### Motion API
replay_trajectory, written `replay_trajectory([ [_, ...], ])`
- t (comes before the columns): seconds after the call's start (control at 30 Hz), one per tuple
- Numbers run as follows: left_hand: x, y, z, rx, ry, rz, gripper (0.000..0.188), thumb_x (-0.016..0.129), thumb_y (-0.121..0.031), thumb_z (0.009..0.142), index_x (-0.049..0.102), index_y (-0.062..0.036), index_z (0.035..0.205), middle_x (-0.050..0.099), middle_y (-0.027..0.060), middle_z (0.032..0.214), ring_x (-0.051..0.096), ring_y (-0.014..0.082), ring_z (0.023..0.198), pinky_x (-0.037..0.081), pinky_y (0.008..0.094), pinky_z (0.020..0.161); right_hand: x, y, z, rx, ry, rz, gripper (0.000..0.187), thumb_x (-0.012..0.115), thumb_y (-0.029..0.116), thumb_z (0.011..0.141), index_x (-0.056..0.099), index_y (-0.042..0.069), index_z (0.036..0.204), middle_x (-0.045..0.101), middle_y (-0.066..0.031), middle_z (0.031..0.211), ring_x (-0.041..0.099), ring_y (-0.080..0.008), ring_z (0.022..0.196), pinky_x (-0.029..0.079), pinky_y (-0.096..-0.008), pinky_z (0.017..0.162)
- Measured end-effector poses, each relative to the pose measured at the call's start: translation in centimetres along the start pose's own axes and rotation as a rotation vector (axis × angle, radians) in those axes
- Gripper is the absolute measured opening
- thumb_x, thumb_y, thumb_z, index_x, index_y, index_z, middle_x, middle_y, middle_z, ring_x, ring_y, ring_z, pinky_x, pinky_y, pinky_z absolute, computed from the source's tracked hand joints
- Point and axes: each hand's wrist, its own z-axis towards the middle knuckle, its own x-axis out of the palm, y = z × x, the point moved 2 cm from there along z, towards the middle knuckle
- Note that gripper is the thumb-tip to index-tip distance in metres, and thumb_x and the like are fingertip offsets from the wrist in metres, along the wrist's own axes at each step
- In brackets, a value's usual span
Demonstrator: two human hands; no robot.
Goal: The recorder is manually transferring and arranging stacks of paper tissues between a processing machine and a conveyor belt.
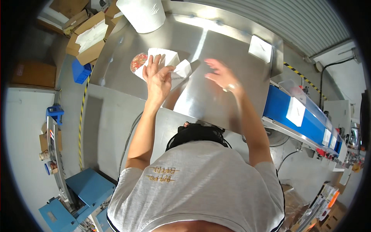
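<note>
My left hand (pixel 157 82) rests at a white paper packet (pixel 167 58) on the left part of a steel table (pixel 228 98). Thumb and forefinger look pinched together at the packet's near side, while the other fingers stretch over it. Beside the packet's left edge shows a round, red patterned thing (pixel 138 62), partly covered; its kind I cannot make out. A folded flap of the packet (pixel 181 69) sticks out to the right. My right hand (pixel 223 75), slightly smeared by motion, hovers over the table right of the packet with fingers apart and nothing in them.
A white bin (pixel 143 17) stands at the table's far left. White sheets (pixel 260 48) lie at the far right corner. To the right runs a blue conveyor belt (pixel 278 101) with white packets (pixel 296 111). An open cardboard box (pixel 92 36) and blue bin (pixel 80 71) sit left.
</note>
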Motion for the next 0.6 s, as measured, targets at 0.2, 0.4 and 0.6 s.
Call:
replay_trajectory([
  [0.2,0.7,1.5,0.4,-0.019,0.002,0.081,0.046,0.067,-0.022,0.08,0.055,-0.0099,0.123,0.038,0.0191,0.141,0.026,0.0367,0.137,0.015,0.0545,0.109,4.2,1.2,5.4,-0.155,0.223,-0.024,0.053,0.067,0.031,0.084,0.048,0.002,0.125,0.056,-0.012,0.119,0.055,-0.0216,0.105,0.045,-0.0328,0.09],
  [0.4,-0.5,2.0,0.8,0.032,-0.057,0.133,0.034,0.062,-0.002,0.08,0.063,-0.0087,0.113,0.055,0.0156,0.125,0.046,0.0315,0.124,0.028,0.0459,0.105,0.1,-6.0,-2.1,0.173,-0.238,0.242,0.047,0.063,0.033,0.089,0.051,0.0,0.119,0.061,-0.0091,0.104,0.056,-0.0156,0.096,0.045,-0.0304,0.084],
  [0.6,-0.3,1.9,0.4,0.007,-0.072,0.112,0.032,0.061,0.0,0.08,0.065,-0.01,0.11,0.057,0.0161,0.123,0.046,0.032,0.124,0.028,0.0479,0.105,-13.2,-19.7,-14.8,0.591,0.093,-1.375,0.042,0.038,0.019,0.097,0.039,0.006,0.136,0.053,-0.0102,0.129,0.039,-0.0284,0.129,0.02,-0.0403,0.113],
])
